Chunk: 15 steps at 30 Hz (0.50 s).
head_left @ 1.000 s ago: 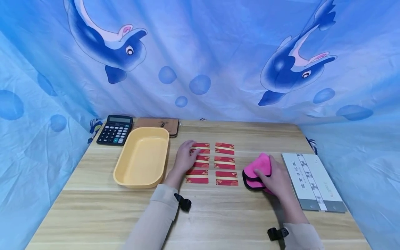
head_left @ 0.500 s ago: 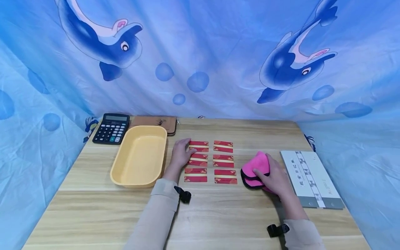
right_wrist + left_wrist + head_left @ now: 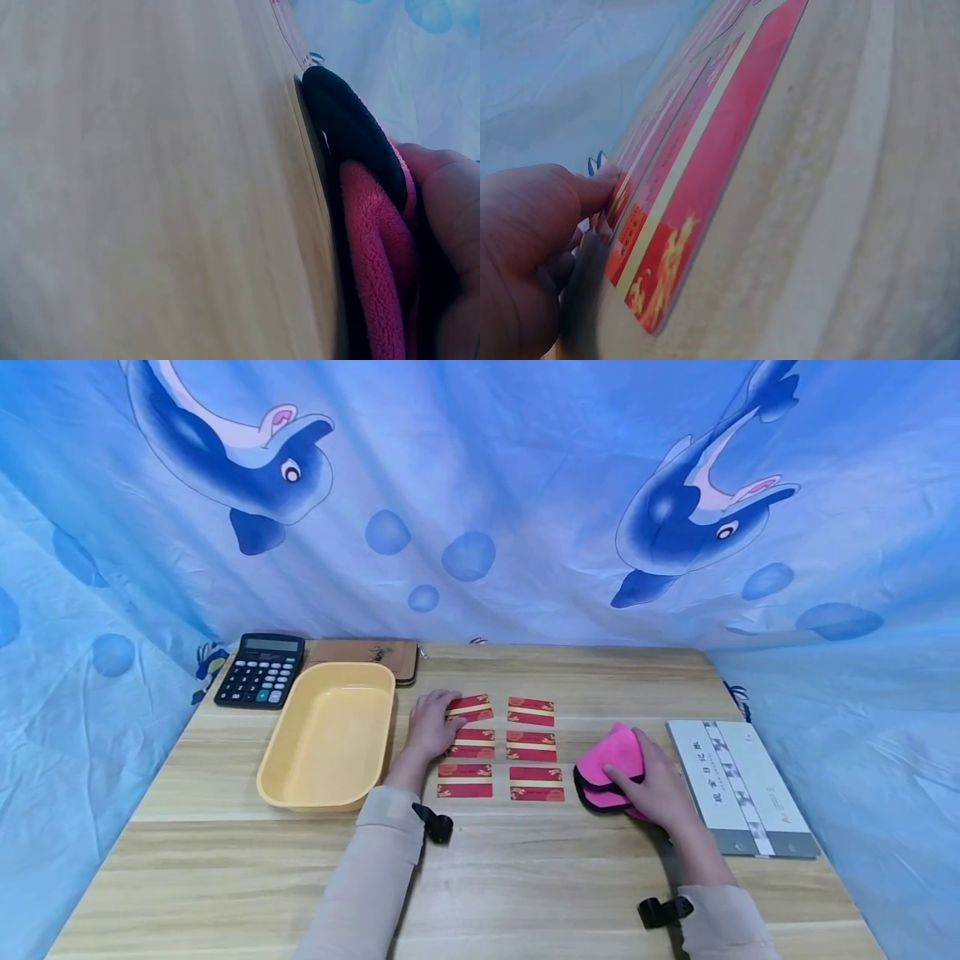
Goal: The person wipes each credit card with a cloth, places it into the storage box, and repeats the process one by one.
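Observation:
Red-and-gold cards lie in two columns on the wooden table in the head view. My left hand pinches the left end of the far-left card between thumb and fingers; that card lies slightly askew. In the left wrist view the thumb reaches past a nearer card, and the other fingers are mostly hidden. My right hand grips a folded pink cloth with black edging, resting on the table right of the cards. Its folds show as fuzzy pink cloth in the right wrist view.
Left of the cards stands a yellow plastic tray. Behind it are a black calculator and a brown leather-like notebook. A white and grey ledger book lies at the right. A blue dolphin-print curtain surrounds the table.
The far-left card has turned slightly, its right end swinging away from me. My left hand has stayed near it, and my right hand keeps holding the cloth. The head view has shifted slightly.

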### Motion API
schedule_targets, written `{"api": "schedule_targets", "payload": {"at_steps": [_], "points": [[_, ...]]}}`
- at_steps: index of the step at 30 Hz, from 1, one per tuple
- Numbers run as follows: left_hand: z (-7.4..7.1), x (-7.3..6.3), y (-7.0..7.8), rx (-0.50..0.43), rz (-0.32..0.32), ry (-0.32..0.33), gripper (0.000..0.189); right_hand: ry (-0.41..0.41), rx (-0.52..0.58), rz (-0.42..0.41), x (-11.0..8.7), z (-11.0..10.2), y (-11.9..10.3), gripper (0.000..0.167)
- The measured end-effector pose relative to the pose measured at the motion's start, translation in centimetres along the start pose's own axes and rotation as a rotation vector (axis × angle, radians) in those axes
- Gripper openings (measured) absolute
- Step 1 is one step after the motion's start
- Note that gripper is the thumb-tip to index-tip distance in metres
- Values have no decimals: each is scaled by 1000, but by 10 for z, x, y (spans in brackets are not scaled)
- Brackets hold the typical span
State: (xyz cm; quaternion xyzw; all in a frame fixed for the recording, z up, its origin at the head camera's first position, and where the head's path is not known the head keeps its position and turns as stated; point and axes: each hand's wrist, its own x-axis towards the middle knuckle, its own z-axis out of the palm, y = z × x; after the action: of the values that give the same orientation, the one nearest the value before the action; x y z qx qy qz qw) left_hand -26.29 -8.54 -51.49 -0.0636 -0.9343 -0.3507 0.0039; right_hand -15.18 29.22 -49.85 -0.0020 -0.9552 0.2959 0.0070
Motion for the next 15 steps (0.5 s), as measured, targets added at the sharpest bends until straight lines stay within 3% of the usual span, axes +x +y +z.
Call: {"api": "schedule_targets", "payload": {"at_steps": [8, 11, 15], "points": [[-1, 1, 1, -61, -44, 28, 36, 12, 14, -8, 2, 4, 1, 101], [-1, 0, 0, -130, -28, 44, 36, 18, 27, -14, 2, 4, 2, 97], [-2, 0, -1, -233, 7, 56, 48, 25, 73, -25, 3, 3, 3, 90]]}}
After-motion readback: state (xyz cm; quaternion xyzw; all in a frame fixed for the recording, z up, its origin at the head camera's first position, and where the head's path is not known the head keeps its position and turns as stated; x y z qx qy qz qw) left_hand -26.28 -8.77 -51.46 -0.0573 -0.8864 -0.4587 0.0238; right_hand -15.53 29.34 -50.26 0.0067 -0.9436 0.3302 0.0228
